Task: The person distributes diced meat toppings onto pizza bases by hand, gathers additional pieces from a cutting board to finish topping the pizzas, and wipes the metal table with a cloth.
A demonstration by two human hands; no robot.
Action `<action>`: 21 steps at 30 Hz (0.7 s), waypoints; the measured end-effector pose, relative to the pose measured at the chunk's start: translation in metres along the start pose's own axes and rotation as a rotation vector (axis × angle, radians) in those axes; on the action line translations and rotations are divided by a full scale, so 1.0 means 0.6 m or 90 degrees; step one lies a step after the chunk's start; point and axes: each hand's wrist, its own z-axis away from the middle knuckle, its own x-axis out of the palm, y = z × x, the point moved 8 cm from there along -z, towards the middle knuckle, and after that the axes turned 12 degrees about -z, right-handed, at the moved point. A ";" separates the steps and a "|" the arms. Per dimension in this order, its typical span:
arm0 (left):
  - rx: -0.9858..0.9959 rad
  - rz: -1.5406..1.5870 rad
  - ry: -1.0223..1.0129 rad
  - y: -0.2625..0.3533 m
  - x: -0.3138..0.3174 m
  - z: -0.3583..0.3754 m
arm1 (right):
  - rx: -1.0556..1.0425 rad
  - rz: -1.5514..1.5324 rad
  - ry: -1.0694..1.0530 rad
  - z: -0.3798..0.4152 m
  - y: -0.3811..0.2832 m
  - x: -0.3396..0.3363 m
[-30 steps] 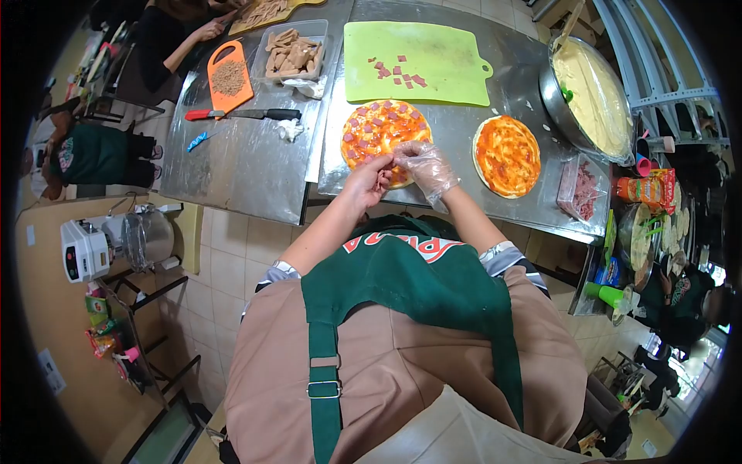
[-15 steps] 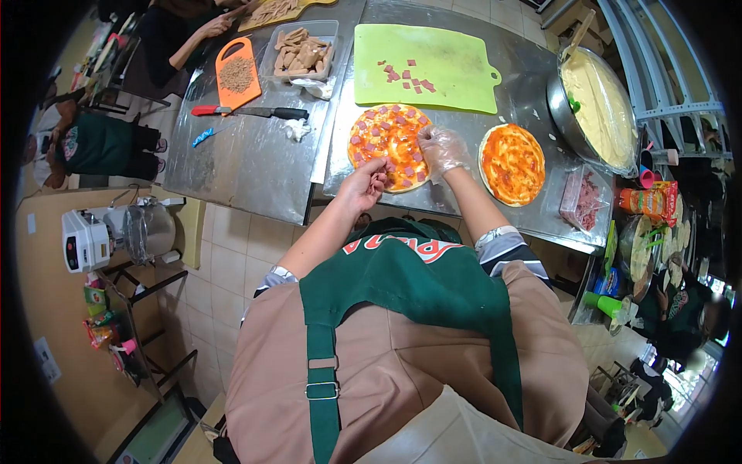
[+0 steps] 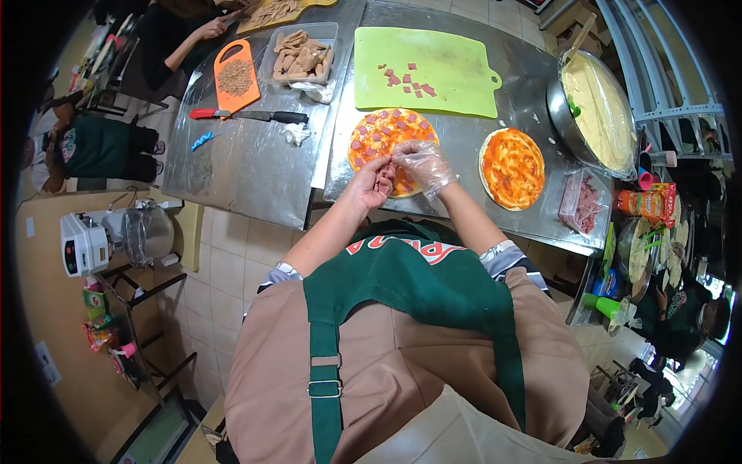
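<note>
My left hand [image 3: 369,187] is bare and cupped closed around small pink ham pieces [image 3: 386,177], at the lower left of a pizza [image 3: 380,133]. That pizza carries orange-red sauce and scattered ham squares. My right hand [image 3: 427,164], in a clear plastic glove, is over the same pizza. Its fingers are pinched together against the left fingertips; what lies between them is hidden. Beyond the pizza, a lime-green cutting board [image 3: 456,66] bears more ham squares [image 3: 418,90]. To the right lies a second round base [image 3: 512,168] with sauce only.
A large metal bowl [image 3: 555,116] of pale dough stands at right, near a plastic tub of shredded meat [image 3: 585,203]. At left are a red-and-black knife [image 3: 251,115], an orange board [image 3: 236,77] with crumbs, and a sausage container [image 3: 301,58]. Another person's hand [image 3: 210,29] works at far left.
My right hand has moved left, from the pizza's right edge to my left fingertips. My left hand has stayed nearly in place. The camera view has shifted slightly.
</note>
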 end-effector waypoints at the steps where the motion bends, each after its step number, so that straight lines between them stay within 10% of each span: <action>1: -0.001 0.000 0.000 0.002 -0.002 -0.001 | -0.002 -0.025 0.015 -0.003 0.004 -0.006; 11: -0.031 0.232 -0.097 0.033 -0.016 0.018 | 0.019 0.416 0.224 -0.085 0.024 -0.108; 19: 0.116 0.203 0.013 0.070 -0.027 0.035 | -0.108 0.433 0.274 -0.067 -0.036 -0.065; 21: 0.108 0.261 -0.127 0.072 -0.001 0.040 | -0.169 0.378 0.268 -0.043 -0.053 -0.045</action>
